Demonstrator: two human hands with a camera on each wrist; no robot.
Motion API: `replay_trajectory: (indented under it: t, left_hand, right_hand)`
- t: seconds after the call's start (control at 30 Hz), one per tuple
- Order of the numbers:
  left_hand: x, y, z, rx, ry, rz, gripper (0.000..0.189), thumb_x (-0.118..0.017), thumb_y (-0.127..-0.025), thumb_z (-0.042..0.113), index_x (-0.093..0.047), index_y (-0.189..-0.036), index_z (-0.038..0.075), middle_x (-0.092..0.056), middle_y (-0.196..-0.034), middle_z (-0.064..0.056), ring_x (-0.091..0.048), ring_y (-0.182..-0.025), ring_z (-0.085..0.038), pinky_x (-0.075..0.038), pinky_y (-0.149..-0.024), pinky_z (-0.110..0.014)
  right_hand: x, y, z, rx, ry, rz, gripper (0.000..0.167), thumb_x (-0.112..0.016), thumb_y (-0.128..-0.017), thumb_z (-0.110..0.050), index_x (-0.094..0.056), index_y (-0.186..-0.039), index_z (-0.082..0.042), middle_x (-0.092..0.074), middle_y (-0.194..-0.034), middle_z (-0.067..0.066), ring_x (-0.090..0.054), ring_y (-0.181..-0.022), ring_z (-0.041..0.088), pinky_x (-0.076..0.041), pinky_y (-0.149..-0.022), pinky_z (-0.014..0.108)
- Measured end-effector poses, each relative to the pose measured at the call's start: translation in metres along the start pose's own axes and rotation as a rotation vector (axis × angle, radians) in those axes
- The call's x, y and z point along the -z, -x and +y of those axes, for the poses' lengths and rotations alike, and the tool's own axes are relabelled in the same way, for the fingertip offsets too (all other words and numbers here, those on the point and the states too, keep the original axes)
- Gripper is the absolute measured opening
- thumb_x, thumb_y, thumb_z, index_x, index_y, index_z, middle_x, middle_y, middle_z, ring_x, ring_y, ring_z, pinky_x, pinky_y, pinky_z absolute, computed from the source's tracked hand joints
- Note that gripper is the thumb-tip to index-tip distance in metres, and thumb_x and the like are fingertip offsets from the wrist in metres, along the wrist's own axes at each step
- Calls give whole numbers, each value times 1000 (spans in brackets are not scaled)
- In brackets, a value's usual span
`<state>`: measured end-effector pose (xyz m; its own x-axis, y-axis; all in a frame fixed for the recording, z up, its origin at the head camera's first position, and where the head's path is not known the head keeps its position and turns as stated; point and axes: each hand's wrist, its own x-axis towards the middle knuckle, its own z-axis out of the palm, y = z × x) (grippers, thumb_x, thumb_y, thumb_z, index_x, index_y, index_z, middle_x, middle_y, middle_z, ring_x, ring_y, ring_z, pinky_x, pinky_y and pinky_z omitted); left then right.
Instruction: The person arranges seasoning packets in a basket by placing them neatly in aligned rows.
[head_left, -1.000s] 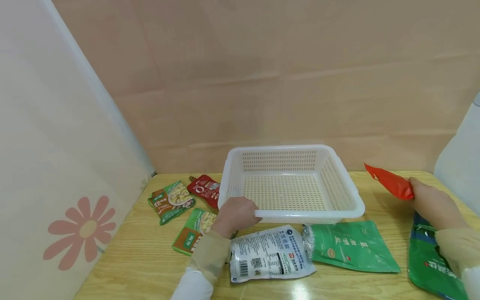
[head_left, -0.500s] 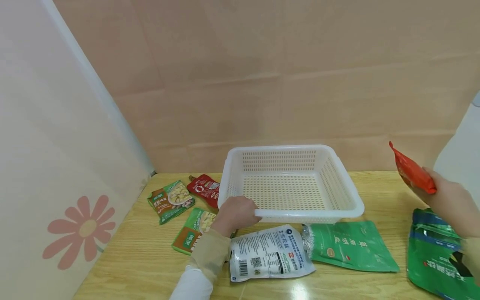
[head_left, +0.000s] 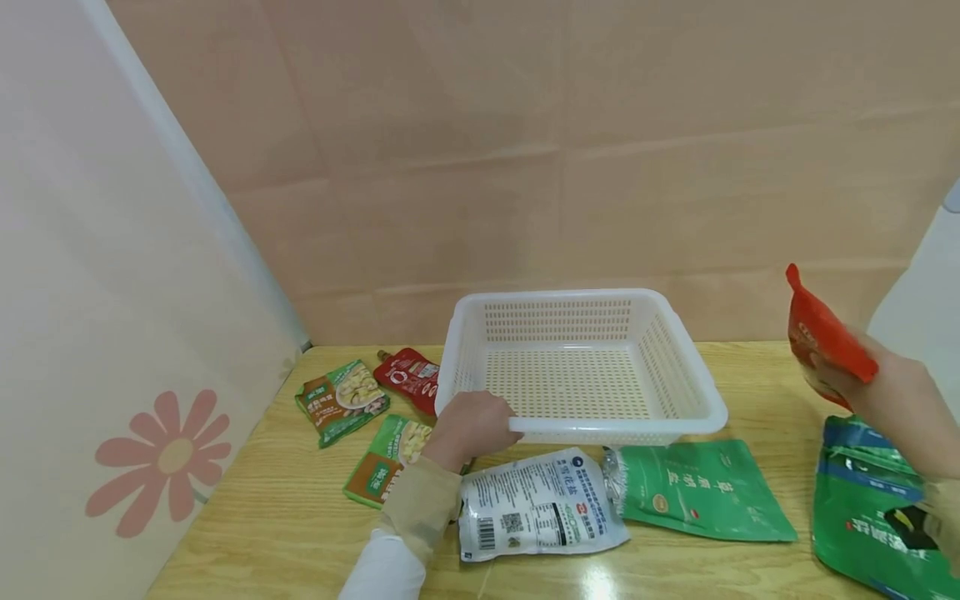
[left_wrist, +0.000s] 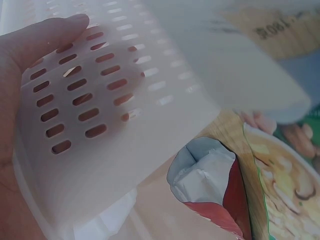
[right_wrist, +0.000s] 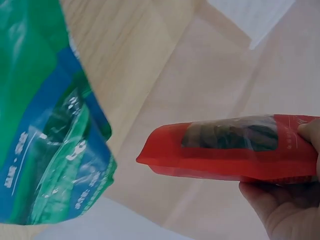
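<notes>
My left hand [head_left: 474, 429] grips the front left rim of a white plastic basket [head_left: 615, 427]. The left wrist view shows the thumb on one side of its slotted wall [left_wrist: 115, 165] and fingers showing dimly through from the other. Over the table's right side, my right hand [head_left: 892, 379] holds a red packet [head_left: 828, 333] up in the air. A clear window on this packet [right_wrist: 220, 162] shows dark contents, in the right wrist view. Below that hand lies a green and blue pouch [head_left: 877, 517], partly hidden by the forearm.
In front of the basket lie a white printed bag [head_left: 540, 508] and a green pouch [head_left: 701, 492]. To its left are a red spouted pouch [head_left: 408, 379] and two green-brown food packets, one farther back [head_left: 341, 404], one nearer [head_left: 386, 467]. A beige-covered wall [head_left: 570, 167] stands behind.
My right hand has moved right with the red packet, which now tilts more upright. More of the green and blue pouch shows. The left hand and basket stay in place.
</notes>
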<state>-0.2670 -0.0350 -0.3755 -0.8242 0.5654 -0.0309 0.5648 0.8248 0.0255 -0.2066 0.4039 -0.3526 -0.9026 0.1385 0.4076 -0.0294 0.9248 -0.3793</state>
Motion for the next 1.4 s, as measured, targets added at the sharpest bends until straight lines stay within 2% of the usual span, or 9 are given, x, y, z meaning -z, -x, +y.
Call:
replay_trajectory:
  t: [0.07, 0.2, 0.3, 0.43, 0.53, 0.6, 0.7, 0.77, 1.4]
  left_hand:
    - [0, 0, 0, 1, -1, -3, 45, -60, -88, 40, -42, -51, 23, -39, -50, 8, -36, -48, -8, -33, -45, -25]
    - [0, -1, -1, 8, 0, -6, 45, -59, -88, 40, -41, -51, 23, -39, -50, 8, -37, -47, -8, -32, -45, -25]
    - [-1, -2, -1, 6, 4, -1, 44, -59, -88, 40, -42, -51, 23, -40, -50, 8, -37, -47, -8, -32, -45, -25]
    - [-2, -2, -1, -2, 6, 0, 44, -60, -88, 40, -43, -51, 23, -39, -50, 9, -36, -47, -8, -32, -45, -25]
    - [-3, -2, -1, -5, 1, 8, 45, -60, -88, 40, -42, -51, 23, -38, -49, 9, -36, -47, -8, -31, -45, -25]
    - [-3, -2, -1, -6, 2, 14, 45, -60, -88, 40, -41, -51, 23, -38, -49, 9, -35, -46, -8, -31, -44, -24]
    - [-2, -2, -1, -4, 6, 15, 45, -59, -88, 41, -42, -51, 23, -37, -49, 8, -35, -45, -8, -30, -43, -24]
    - [-1, -1, -1, 0, 11, 9, 44, -59, -89, 41, -44, -52, 22, -37, -49, 8, -35, -45, -8, -30, -43, -24]
    - [1, 1, -1, 11, 6, 2, 43, -58, -90, 42, -47, -53, 22, -37, -49, 8, -35, -45, -8, -30, -44, -24]
  right_hand:
    - [2, 1, -4, -30, -39, -6, 48, -60, -93, -14, -43, -127, 15, -50, -108, 45, -51, -82, 57, -51, -60, 55]
    - [5, 2, -9, -101, -154, -17, 55, -57, -95, -17, -35, -135, 13, -46, -117, 42, -55, -77, 22, -42, -51, 24]
    - [6, 3, -11, -117, -263, 24, 59, -56, -95, -15, -29, -145, 0, -52, -124, 4, -39, -83, -7, -38, -54, 12]
    - [6, 6, -11, -112, -366, 78, 64, -58, -93, -12, -27, -148, -22, -32, -111, -38, -31, -90, -15, -31, -59, -1]
    - [7, 9, -12, -135, -388, 81, 63, -58, -94, -13, -27, -146, -32, -32, -113, -39, -32, -91, -16, -30, -60, -3]
    - [8, 11, -13, -165, -389, 78, 63, -57, -94, -16, -25, -145, -35, -33, -118, -38, -31, -94, -15, -42, -81, 4]
    - [9, 14, -15, -191, -402, 90, 63, -56, -95, -19, -24, -146, -37, -37, -134, -31, -32, -100, -16, -37, -109, 35]
    - [10, 16, -16, -201, -411, 97, 64, -55, -96, -20, -22, -148, -36, -34, -144, -27, -31, -103, -16, -23, -111, 57]
    - [20, 17, -35, -311, -567, 191, 62, -48, -98, -19, -17, -149, -36, -27, -153, -17, -33, -131, -3, -21, -114, 38]
